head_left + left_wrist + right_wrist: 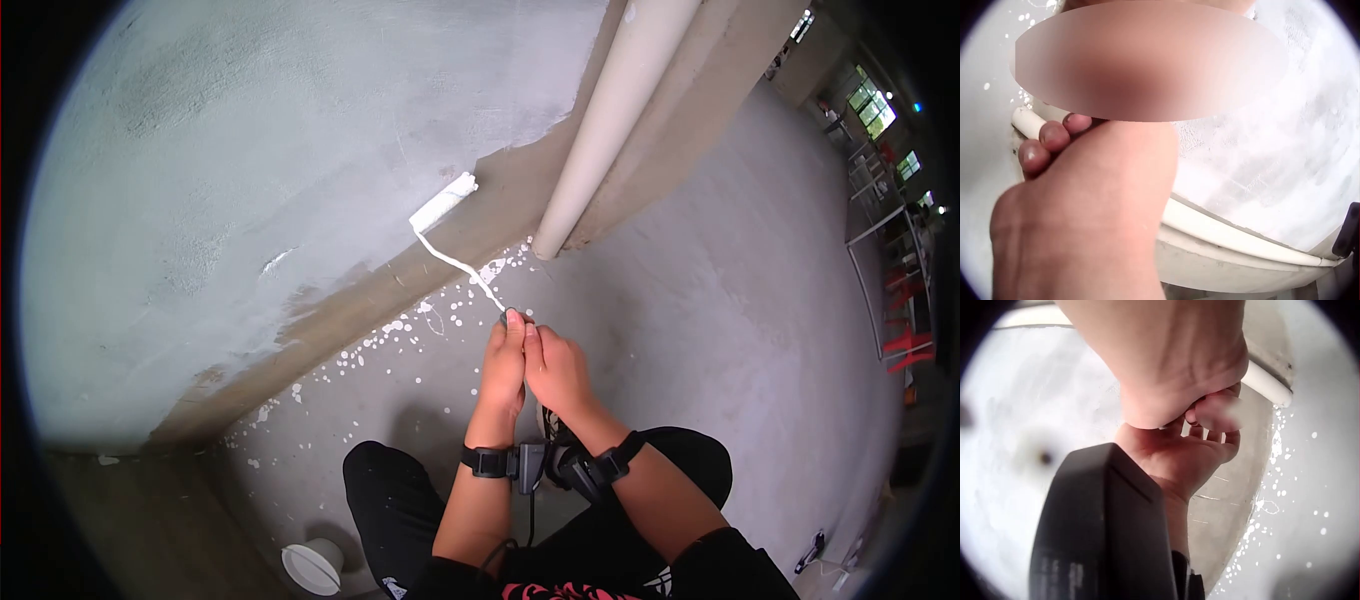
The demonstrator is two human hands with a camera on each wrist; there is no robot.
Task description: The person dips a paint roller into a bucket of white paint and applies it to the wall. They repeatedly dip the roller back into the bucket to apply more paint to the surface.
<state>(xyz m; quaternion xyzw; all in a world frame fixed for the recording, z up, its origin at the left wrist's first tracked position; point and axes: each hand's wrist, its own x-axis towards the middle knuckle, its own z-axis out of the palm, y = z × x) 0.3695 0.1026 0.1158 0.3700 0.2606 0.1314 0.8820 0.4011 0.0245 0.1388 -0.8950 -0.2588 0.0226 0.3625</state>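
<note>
A paint roller (443,203) with a white sleeve and a bent white wire frame lies over the lower part of the wall (300,150), right at the border between pale paint and a bare brown strip. Both hands grip its handle, which is mostly hidden inside them. My left hand (503,368) has its thumb along the handle; my right hand (557,370) closes round it from the other side, against the left. In the left wrist view a blurred patch covers part of the scene above the left hand (1085,200). The right wrist view shows the right hand (1185,375) overlapping the left.
A pale pipe (610,130) runs down the wall's corner to the floor, right of the roller. White paint drops (395,327) dot the grey floor (680,330) along the wall. A white bucket (313,566) stands at lower left. Red chairs (908,345) are far right.
</note>
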